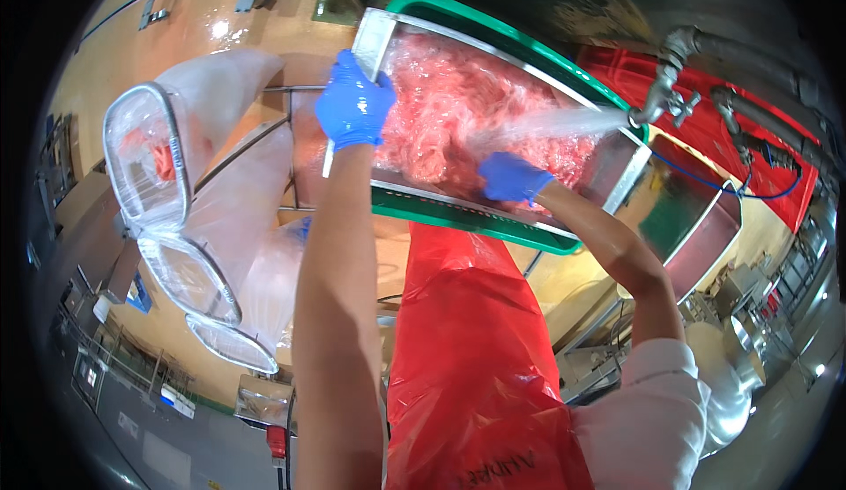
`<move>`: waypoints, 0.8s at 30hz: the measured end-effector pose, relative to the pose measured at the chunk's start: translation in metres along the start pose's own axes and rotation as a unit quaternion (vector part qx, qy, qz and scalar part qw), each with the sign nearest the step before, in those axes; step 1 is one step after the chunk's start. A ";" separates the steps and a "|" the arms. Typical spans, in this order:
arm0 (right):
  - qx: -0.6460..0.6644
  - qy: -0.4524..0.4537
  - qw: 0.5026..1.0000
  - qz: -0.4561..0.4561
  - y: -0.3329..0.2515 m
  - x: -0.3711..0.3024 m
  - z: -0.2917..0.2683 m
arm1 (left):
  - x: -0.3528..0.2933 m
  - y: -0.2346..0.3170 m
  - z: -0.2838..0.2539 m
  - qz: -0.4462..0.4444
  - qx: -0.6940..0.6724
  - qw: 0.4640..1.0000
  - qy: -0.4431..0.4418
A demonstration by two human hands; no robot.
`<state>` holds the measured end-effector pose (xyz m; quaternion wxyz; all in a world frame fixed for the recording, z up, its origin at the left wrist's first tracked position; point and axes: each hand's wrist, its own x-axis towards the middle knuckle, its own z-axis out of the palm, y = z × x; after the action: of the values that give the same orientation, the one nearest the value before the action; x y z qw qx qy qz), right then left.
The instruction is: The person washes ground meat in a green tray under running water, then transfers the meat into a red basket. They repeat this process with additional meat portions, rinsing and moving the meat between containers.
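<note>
A long metal tub (374,42) rests across a green plastic crate (493,16). Wet, stringy pink pieces that look like raw meat (432,107) fill it. My left hand (354,102), in a blue glove, is closed over the tub's left end rim. My right hand (515,177), gloved the same, reaches into the pink pieces near the tub's near wall; its fingertips are hidden there. From a metal tap (661,98) on the right, a strong spray of water (555,127) runs leftward into the tub, just beyond my right hand.
Clear plastic bags on hoop frames (145,155) stand at the left, one with some pink pieces inside. A red container (617,76) sits behind the tap, and a metal basin (705,243) lies to the right. My red apron (476,331) hangs below the tub.
</note>
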<state>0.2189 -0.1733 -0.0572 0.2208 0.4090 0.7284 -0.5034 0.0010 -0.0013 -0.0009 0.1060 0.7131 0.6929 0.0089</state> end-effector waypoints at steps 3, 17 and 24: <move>-0.015 0.123 0.983 0.137 -0.067 -0.014 -0.070 | -0.006 -0.007 -0.001 -0.021 -0.025 0.999 -0.035; -0.054 0.316 0.946 0.037 0.014 0.086 -0.015 | 0.007 -0.009 -0.014 -0.021 -0.058 0.995 -0.072; -0.005 0.116 0.984 0.134 0.039 0.043 0.009 | 0.009 -0.009 -0.008 -0.008 -0.083 0.994 -0.068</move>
<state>0.2261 -0.1596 -0.1140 0.2022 0.5574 0.6901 -0.4149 -0.0094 0.0086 0.0045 0.2122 0.6953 0.6864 0.0172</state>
